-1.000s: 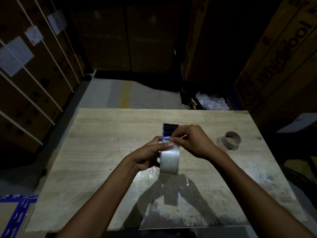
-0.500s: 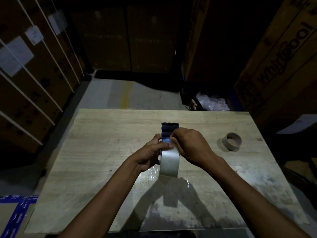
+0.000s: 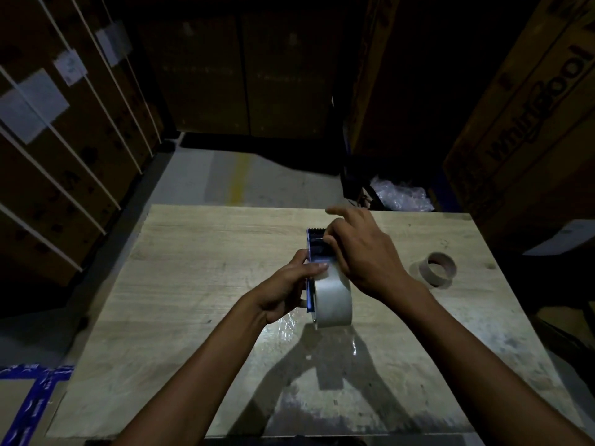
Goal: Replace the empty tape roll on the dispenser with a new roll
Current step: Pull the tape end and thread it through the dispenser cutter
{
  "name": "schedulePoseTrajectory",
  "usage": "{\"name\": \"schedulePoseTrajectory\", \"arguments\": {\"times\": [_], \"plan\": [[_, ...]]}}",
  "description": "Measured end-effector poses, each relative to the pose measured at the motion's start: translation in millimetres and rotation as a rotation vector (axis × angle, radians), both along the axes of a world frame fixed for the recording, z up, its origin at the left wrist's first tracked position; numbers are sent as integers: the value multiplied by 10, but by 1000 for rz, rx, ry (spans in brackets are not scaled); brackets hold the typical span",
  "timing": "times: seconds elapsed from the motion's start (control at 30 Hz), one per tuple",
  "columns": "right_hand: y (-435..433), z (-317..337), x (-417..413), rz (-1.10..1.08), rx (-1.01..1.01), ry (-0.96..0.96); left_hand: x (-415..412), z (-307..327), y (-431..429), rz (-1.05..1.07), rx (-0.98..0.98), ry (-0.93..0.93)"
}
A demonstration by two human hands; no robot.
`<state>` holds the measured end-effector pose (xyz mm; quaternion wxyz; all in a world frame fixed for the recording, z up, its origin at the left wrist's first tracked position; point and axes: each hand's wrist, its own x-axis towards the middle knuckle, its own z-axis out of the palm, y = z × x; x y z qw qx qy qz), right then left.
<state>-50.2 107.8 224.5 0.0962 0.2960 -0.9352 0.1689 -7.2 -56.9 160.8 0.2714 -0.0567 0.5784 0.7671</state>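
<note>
Pale wood bench (image 3: 199, 284), dimly lit, cartons stacked around it. At centre, blue dispenser (image 3: 309, 278) held up off the bench, serrated blade (image 3: 316, 229) at its 12 o'clock end, new roll (image 3: 333, 296) of clear tape already seated on the hub. At 3 o'clock from the dispenser, well apart, empty core (image 3: 438, 268) lying on the bench, so old roll off and swap itself done.

Left hand (image 3: 286, 288) closed on the dispenser from its 9 o'clock side, thumb pressed on top of the roll near the frame. Right hand (image 3: 360, 252) over the front of the dispenser, thumb and curled fingers pinching at something close behind the blade, most likely the free end of the tape; forefinger stretched out loose toward 12 o'clock. Tape end itself too thin and too dark to make out, so cannot tell for sure whether gripped.

Judged well along: roll mounted, core discarded. Left to do, by the look of it: draw the free end forward, through the slot and over the roller, up to the blade, then tear or trim. Risk: clear tape folding back and sticking to itself or to the roll in this poor light.

At 6 o'clock from the roll, shiny crumpled film (image 3: 283, 326) on the bench, probably wrapper.
</note>
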Motion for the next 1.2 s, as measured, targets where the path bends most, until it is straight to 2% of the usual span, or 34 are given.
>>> {"name": "schedulePoseTrajectory", "arguments": {"times": [0.17,0.37,0.63,0.87,1.03,1.13,1.2], "plan": [[9,23,-39,36,23,-81,-54,23,44,37,-89,78],[-9,17,-45,27,-95,-137,-85,159,-87,-54,-103,200],[4,73,-103,-11,-113,-188,-41,170,-51,-135,-134,179],[-10,192,-239,-132,-124,-177,-12,239,23,-216,-111,219],[10,274,-328,-167,-144,-242,-22,291,46,-208,-50,189],[18,331,-349,-154,-150,-296,-41,326,98,-106,24,119],[23,356,-345,-143,-171,-329,-53,328,144,-46,-29,156]]}}
